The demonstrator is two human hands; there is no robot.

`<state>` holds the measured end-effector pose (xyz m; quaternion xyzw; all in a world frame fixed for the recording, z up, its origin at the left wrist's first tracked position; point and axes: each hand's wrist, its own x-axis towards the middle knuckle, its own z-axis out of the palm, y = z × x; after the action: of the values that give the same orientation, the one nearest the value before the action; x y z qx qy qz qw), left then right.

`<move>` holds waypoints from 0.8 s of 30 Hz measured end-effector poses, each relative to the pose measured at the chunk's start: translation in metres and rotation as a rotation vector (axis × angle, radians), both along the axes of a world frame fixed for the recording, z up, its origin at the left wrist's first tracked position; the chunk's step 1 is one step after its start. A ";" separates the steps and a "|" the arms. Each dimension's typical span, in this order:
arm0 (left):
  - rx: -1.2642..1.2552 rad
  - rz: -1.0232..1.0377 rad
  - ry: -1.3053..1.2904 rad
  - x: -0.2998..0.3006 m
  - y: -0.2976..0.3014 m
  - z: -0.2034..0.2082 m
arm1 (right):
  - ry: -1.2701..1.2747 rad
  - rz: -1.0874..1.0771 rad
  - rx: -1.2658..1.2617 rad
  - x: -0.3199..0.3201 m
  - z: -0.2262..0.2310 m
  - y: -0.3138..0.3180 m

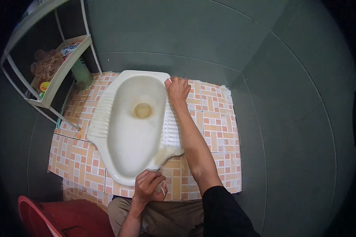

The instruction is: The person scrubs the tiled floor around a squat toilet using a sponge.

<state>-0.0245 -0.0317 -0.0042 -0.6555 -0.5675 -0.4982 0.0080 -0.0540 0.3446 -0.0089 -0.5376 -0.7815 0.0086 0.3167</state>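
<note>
A white, oblong ceramic squat toilet shows yellow-brown in its round drain, a yellowish patch at its lower right edge and parallel ribbing on its foot-rests. Patterned floor tiles mix rectangular blocks of pale orange, salmon-red and off-white. Thin, paler lines cross smooth grey-green walls. An off-white tiered rack contrasts with a deep red round tub, plain khaki-brown cloth trousers and a solid black cloth sleeve.

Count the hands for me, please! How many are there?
2. The left hand is by the near end of the white squat toilet; the right hand is at its far right corner.
</note>
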 end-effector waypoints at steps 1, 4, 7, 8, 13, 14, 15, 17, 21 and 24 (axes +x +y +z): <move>0.007 0.004 -0.012 0.000 0.001 -0.002 | -0.006 -0.004 -0.013 0.004 0.000 -0.003; -0.001 0.022 -0.018 -0.004 -0.004 -0.003 | 0.030 0.064 -0.005 0.020 -0.019 -0.057; 0.019 0.008 -0.022 -0.002 -0.001 -0.003 | -0.025 0.060 0.031 0.065 -0.011 -0.128; 0.032 0.013 -0.019 -0.002 0.000 -0.002 | -0.068 0.041 0.011 0.081 -0.009 -0.153; 0.035 0.012 0.009 0.000 0.003 0.001 | -0.058 0.072 -0.102 0.141 0.016 -0.245; 0.035 0.011 0.015 0.002 0.003 0.003 | -0.065 0.060 -0.097 0.143 0.016 -0.241; 0.029 0.011 0.023 0.003 0.004 0.003 | -0.047 0.064 -0.049 0.139 0.012 -0.233; 0.024 0.013 0.031 0.005 0.004 0.000 | -0.028 0.066 -0.008 0.125 0.004 -0.210; 0.004 0.036 0.029 0.000 0.001 -0.001 | -0.049 0.091 0.165 0.060 -0.003 -0.140; -0.034 0.009 0.006 0.003 0.000 -0.005 | -0.086 -0.023 0.064 0.014 -0.017 -0.062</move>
<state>-0.0213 -0.0321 -0.0093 -0.6546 -0.5787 -0.4863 0.0008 -0.0400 0.2826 -0.0263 -0.5358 -0.7880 -0.0431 0.3000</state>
